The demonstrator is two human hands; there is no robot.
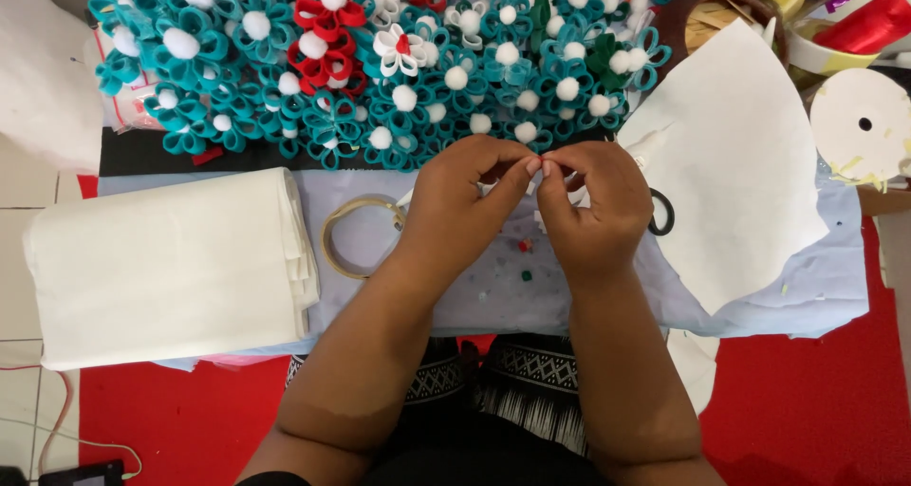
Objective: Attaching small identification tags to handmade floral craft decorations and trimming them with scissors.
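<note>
At the far left a folded stack of white fabric (pixel 171 263) lies on the pale blue cloth (pixel 816 287) that covers the work surface. Just to its right a roll of clear tape (pixel 356 237) lies flat, its right edge tucked under the left hand (pixel 465 196). Behind all this, a dense heap of teal felt flowers (pixel 380 68) with white pompom centres runs along the back, with a few red and white ones mixed in.

The left hand is curled, with thumb and forefinger pressed together at the tips, pinching a small white piece (pixel 543 168) that is mostly hidden between the fingers. The right hand (pixel 593 201) meets it fingertip to fingertip and pinches the same piece from the other side, the remaining fingers folded in. What the piece is cannot be told; it sits right at the point where the two hands touch, just in front of the flower heap.

Below the hands, small red and green bits (pixel 524 258) lie on the cloth. A black ring (pixel 662 213) peeks out just beside the right hand. Further right lies a large white sheet (pixel 740 163), and beyond it a white spool disc (pixel 862 125).
</note>
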